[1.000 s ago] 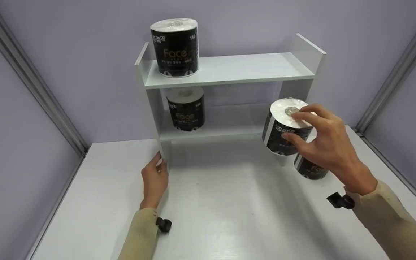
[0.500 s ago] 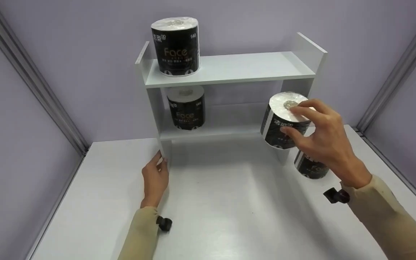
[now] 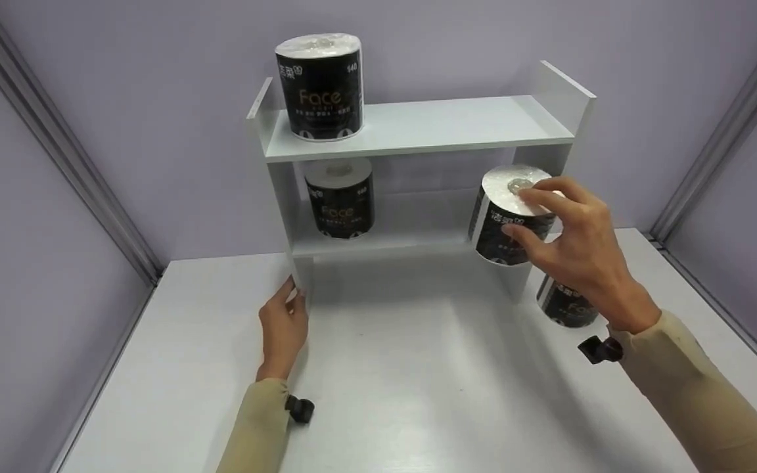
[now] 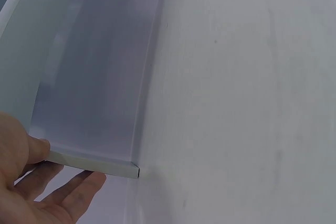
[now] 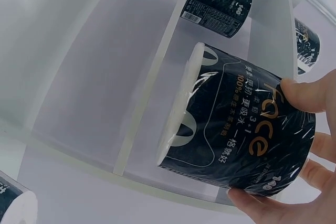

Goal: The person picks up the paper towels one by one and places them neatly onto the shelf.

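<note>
My right hand [image 3: 579, 240] grips a paper roll [image 3: 506, 220] in black "Face" wrapping, thumb on its front and fingers at its white top. That roll is raised at the right end of the lower board of a white two-tier shelf [image 3: 431, 148]. In the right wrist view the held roll [image 5: 236, 124] is large, its white base toward the shelf boards. At the shelf's left foot, my left hand [image 3: 283, 332] pinches the side panel; in the left wrist view the thumb and fingers of that hand [image 4: 42, 187] lie on either side of the panel edge [image 4: 94, 164].
One roll [image 3: 322, 89] stands at the left on the top board, another roll [image 3: 340, 200] below it on the lower board. A further roll [image 3: 566, 302] stands on the white table [image 3: 391, 394], right of the shelf, partly behind my right hand. Lilac walls surround the table.
My right hand has carried the held roll upward and slightly left, toward the lower board. The left hand stays at the shelf's foot.
</note>
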A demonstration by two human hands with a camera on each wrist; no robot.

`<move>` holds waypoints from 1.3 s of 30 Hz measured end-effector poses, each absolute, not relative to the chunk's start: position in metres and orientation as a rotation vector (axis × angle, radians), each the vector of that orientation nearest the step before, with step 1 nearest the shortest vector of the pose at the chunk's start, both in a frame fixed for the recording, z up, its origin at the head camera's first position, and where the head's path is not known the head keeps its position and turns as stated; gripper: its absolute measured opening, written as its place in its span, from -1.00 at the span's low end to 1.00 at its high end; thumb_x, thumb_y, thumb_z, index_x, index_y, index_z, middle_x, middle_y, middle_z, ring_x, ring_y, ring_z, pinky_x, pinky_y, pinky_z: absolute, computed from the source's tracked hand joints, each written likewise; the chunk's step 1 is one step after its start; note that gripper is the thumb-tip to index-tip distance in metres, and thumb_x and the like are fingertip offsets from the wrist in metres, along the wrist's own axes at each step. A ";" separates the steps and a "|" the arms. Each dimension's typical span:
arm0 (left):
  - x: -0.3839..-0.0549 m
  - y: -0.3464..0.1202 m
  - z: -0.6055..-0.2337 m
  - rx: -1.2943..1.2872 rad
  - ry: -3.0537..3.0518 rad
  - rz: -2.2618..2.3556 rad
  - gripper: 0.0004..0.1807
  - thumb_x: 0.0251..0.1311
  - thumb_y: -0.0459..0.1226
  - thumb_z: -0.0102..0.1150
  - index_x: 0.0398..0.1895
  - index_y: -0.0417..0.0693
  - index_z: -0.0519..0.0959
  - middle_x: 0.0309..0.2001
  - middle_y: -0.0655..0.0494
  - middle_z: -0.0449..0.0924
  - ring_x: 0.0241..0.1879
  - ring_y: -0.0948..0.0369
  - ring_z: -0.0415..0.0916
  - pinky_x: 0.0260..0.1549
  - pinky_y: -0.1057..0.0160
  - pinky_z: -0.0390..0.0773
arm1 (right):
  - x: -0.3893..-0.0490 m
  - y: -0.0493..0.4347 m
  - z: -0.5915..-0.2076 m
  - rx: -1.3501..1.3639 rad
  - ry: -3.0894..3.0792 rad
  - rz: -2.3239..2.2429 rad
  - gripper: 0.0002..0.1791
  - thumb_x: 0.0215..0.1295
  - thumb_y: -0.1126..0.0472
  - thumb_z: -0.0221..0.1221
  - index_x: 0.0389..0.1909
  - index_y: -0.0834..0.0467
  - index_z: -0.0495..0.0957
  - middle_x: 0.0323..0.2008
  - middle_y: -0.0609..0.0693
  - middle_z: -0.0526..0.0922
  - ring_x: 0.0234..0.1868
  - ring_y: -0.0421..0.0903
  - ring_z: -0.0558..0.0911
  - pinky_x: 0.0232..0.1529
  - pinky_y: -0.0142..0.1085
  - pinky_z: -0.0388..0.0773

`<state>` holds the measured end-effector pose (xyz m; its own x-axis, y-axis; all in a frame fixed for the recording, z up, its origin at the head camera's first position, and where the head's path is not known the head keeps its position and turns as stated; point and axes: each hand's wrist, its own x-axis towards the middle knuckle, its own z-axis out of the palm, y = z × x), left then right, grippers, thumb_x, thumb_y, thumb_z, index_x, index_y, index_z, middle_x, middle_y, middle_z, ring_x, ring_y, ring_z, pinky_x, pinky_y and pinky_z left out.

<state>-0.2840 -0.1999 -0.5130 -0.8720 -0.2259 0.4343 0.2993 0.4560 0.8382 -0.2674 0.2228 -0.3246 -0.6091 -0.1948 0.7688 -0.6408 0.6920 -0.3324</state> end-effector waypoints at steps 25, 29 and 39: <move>-0.283 -0.198 -0.511 -0.058 -2.207 -1.414 -0.52 0.54 -0.47 0.10 0.46 -0.43 0.43 0.42 -0.36 0.48 0.27 -0.23 0.63 0.18 -0.07 0.69 | -0.290 0.216 -0.331 0.616 -2.140 0.810 -0.47 0.13 0.29 0.60 0.17 0.13 0.76 0.05 0.13 0.72 0.06 0.07 0.74 0.08 -0.42 0.52; -0.283 -0.198 -0.511 -0.070 -2.200 -1.416 -0.52 0.55 -0.47 0.09 0.46 -0.42 0.43 0.43 -0.34 0.48 0.31 -0.20 0.61 0.20 -0.05 0.68 | -0.294 0.215 -0.333 0.606 -2.150 0.822 -0.45 0.15 0.30 0.59 0.20 0.09 0.75 0.05 0.12 0.71 0.03 0.06 0.72 0.01 -0.33 0.53; -0.284 -0.199 -0.513 -0.069 -2.195 -1.415 -0.52 0.55 -0.47 0.10 0.46 -0.43 0.43 0.43 -0.35 0.49 0.31 -0.20 0.61 0.19 -0.05 0.69 | -0.302 0.207 -0.336 0.596 -2.171 0.843 -0.49 0.17 0.29 0.57 0.18 0.09 0.76 0.06 0.08 0.71 0.05 0.04 0.71 0.00 -0.30 0.52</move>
<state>-0.2837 -0.1987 -0.5127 -0.8618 -0.2320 0.4510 0.3150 0.4521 0.8345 -0.3018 0.2074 -0.3357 -0.6332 -0.1535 0.7586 -0.6253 0.6791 -0.3845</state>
